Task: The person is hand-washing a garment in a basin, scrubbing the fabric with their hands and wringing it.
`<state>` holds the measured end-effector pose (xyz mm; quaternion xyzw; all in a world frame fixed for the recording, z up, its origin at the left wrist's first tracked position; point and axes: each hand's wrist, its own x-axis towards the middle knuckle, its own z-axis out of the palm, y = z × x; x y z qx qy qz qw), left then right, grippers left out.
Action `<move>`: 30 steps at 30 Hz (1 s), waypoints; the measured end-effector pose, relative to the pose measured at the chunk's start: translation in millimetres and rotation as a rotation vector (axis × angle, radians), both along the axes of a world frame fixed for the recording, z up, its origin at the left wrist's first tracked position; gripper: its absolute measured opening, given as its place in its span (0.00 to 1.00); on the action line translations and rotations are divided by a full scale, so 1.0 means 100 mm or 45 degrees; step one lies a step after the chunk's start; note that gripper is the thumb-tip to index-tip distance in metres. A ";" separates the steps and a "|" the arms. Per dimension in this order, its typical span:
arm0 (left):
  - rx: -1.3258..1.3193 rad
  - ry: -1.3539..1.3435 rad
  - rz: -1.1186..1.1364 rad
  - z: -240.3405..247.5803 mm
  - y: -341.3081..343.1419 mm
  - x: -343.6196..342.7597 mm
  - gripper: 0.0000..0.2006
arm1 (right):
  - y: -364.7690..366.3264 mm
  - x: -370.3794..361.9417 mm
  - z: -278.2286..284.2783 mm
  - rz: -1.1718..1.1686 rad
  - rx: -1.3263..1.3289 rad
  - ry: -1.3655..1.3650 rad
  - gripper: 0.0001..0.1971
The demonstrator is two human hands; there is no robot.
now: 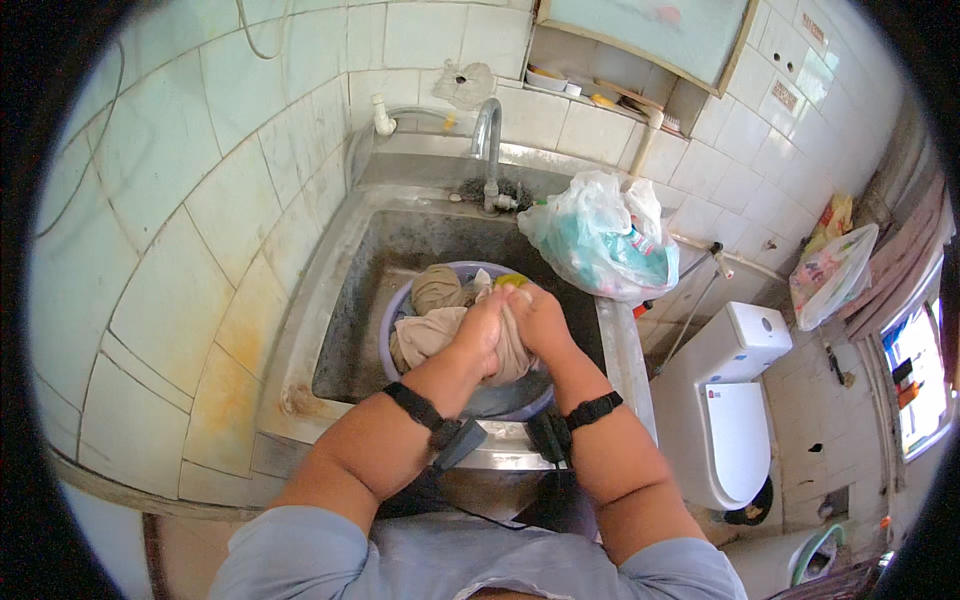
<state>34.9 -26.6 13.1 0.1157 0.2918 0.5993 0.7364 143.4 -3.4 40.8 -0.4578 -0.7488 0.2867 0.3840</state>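
Both my hands are closed on a beige cloth (511, 357) over a round lavender basin (387, 335). My left hand (484, 328) grips it from the left, and my right hand (541, 318) presses in close from the right, so the fingers of the two nearly meet. More of the wet-looking fabric lies bunched in the basin to the left, with a darker khaki bundle (437, 288) behind it. A small yellow thing (512, 281) shows just beyond my fingertips; its kind is unclear. Water shows at the basin's near side.
The basin sits inside a stained metal sink (335, 300) under a curved faucet (487, 135). A stuffed clear plastic bag (600, 245) rests on the sink's right ledge. Tiled walls stand left and behind. A white toilet (735, 420) is to the right, near a hanging bag (835, 275).
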 end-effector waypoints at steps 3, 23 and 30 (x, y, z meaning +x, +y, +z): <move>0.127 0.058 -0.118 -0.09 0.02 0.00 0.20 | 0.16 0.08 -0.12 -0.069 -0.146 0.053 0.20; 0.126 0.120 -0.166 -0.28 0.12 -0.03 0.19 | 0.15 0.08 -0.12 -0.080 -0.025 0.097 0.18; 0.094 0.036 -0.065 -0.16 0.06 -0.09 0.17 | -0.23 -0.06 0.14 0.104 0.147 -0.050 0.20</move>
